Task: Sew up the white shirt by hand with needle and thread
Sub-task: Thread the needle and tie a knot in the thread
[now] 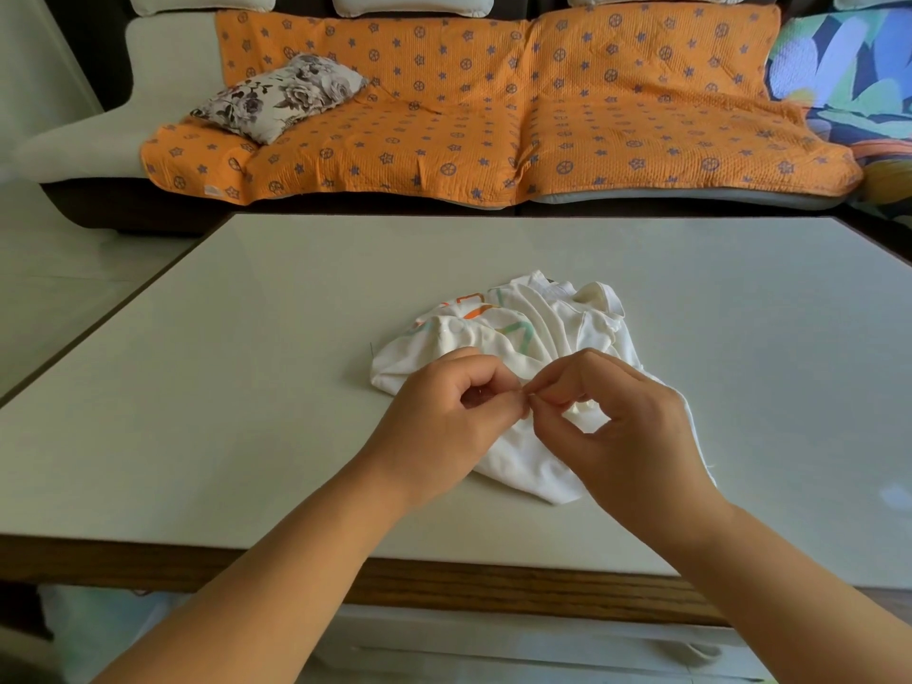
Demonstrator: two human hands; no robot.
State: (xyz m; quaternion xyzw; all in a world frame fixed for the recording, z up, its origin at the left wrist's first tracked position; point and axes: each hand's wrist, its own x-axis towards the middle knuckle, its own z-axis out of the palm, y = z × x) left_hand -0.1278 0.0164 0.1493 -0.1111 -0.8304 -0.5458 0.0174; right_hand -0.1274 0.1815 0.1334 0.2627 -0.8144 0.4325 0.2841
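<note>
While the crumpled white shirt (518,333) lies on the table (237,348) just right of the frame's centre, the left hand (444,422) and right hand (631,431) meet over its lower part, each thumb and forefinger pinched, tips touching; what they pinch is too small to tell.

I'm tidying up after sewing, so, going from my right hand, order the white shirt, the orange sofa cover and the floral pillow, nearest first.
1. White shirt: touching the right hand, on the table.
2. Orange sofa cover: beyond the table, straight ahead.
3. Floral pillow: far left, lying on that cover.
</note>
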